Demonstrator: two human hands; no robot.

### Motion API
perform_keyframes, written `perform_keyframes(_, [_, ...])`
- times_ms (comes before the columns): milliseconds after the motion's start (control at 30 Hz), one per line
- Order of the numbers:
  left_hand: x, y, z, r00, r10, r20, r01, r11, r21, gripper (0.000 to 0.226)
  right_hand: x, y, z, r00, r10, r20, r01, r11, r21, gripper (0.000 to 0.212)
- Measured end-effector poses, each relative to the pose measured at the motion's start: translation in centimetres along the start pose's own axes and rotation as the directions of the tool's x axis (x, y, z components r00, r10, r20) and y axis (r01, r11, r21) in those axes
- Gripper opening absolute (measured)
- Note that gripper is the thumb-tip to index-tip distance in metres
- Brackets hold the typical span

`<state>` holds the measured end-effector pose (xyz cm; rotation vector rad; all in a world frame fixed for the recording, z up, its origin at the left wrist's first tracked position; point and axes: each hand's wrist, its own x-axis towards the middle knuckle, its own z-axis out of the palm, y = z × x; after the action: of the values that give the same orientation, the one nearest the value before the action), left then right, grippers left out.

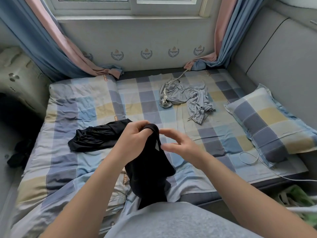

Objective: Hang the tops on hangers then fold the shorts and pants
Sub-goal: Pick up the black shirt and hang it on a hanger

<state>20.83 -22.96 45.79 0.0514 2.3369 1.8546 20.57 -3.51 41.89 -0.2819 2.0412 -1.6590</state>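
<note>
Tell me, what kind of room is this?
Most likely a bedroom. There is a bed in checked bedding, a matching pillow at its right side, and curtains beside a window. The left hand grips a black garment over it.

daylit window between blue-pink curtains; checkered bed below; grey padded wall.

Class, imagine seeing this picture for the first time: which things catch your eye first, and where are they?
At centre, the left hand grips a black garment by its top edge, with the right hand open beside it. A second black garment lies crumpled on the checked bedcover to the left, and a grey drawstring garment sprawls farther back.
</note>
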Motion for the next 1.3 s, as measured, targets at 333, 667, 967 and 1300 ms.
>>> perform_keyframes(333, [1.6,0.8,1.9,0.991,-0.024,0.134,0.012,0.996,0.089,0.023,-3.4,9.0,-0.9,0.837,0.231,-0.497,-0.437,0.828,-0.351,0.017])
perform_keyframes(667, [3.2,-1.9,12.6,0.881,-0.153,0.447,-0.105,0.859,0.501,0.021,-23.7,12.1,-6.4,0.586,0.255,-0.769,-0.285,0.953,0.098,0.030])
perform_keyframes(967, [-8.9,-3.1,30.4,0.549,-0.242,0.800,-0.360,0.795,0.487,0.033,-46.8,15.1,-0.9,0.248,0.335,-0.909,-0.172,0.939,0.299,0.022])
perform_keyframes(1300, [-31.8,0.8,48.8,0.189,-0.178,0.966,-0.429,0.870,0.244,0.033,-72.8,18.2,9.4,-0.193,0.431,-0.881,0.010,0.899,0.437,0.035])
